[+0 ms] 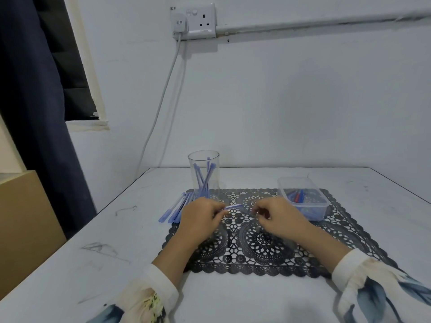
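My one camera rides on my head, wide-angle, facing forward and tilted down. My left hand (200, 217) and right hand (279, 217) sit close, just below the frame's centre, over the table (233, 299). The wall (303, 101) beyond fills the upper half, and my sleeves (149, 297) are cut off at the bottom edge.

The left forearm (177, 250) and right forearm (319, 241) reach forward from cream cuffed sleeves (149, 292), converging toward the middle. The left hand (200, 217) lies knuckles-up, its curled thumb and fingers pinching 1 end of a thin blue plastic pen (233, 207). The right hand (279, 216) faces it, slightly apart, with its fingers curled inward. Whether they pinch anything is unclear.
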`<state>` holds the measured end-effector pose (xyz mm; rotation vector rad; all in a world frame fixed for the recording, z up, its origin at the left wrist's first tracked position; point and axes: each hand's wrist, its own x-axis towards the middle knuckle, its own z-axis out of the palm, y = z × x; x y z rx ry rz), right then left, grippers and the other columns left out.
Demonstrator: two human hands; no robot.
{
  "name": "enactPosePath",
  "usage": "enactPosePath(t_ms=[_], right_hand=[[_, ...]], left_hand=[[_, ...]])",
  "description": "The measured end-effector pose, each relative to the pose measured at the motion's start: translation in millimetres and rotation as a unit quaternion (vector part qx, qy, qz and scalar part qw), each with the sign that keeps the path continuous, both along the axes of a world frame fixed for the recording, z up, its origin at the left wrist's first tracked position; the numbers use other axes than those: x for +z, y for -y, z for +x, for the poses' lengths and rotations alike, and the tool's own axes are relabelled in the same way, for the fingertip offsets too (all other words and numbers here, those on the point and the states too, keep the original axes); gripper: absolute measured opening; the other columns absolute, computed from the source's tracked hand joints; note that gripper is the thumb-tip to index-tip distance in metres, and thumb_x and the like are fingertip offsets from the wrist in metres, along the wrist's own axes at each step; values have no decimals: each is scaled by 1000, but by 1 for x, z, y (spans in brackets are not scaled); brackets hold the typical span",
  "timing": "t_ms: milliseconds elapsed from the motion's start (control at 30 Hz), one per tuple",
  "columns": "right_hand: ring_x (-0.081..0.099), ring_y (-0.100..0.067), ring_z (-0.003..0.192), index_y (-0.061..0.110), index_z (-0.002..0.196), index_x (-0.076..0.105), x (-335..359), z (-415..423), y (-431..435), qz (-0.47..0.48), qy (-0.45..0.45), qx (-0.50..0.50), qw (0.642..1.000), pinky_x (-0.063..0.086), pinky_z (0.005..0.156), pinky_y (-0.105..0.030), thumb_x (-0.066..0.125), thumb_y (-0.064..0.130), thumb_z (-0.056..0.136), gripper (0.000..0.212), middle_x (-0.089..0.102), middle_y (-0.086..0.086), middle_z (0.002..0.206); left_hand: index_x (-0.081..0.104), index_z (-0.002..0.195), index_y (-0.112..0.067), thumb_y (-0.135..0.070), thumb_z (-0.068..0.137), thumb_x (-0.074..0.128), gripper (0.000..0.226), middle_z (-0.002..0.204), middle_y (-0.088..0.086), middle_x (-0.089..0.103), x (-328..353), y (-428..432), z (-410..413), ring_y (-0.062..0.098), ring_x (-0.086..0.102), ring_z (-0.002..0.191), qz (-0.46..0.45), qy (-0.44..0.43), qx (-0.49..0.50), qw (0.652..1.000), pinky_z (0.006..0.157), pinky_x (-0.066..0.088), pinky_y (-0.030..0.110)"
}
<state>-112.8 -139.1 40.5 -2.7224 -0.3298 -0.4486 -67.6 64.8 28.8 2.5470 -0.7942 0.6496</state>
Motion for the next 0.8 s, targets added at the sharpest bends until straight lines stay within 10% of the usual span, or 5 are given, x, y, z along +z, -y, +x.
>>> enactPosePath(t_ms=[333, 800], right_hand=[[51, -10, 101, 30, 117, 62, -3, 2, 8, -196, -34, 75, 977, 36, 89, -25, 52, 35, 88, 31, 59, 4, 104], [54, -7, 91, 12, 107, 68, -5, 5, 0, -24, 7, -12, 1000, 40, 86, -15, 57, 7, 88, 23, 66, -1, 106]], left_hand=[[68, 110, -29, -42, 92, 52, 28, 92, -7, 71, 0, -3, 3, 11, 59, 87, 19, -1, 10, 1000, 74, 49, 28], [67, 109, -31, -44, 92, 50, 27, 89, -8, 69, 2, -1, 0, 10, 56, 88, 37, -3, -3, 999, 74, 47, 26]])
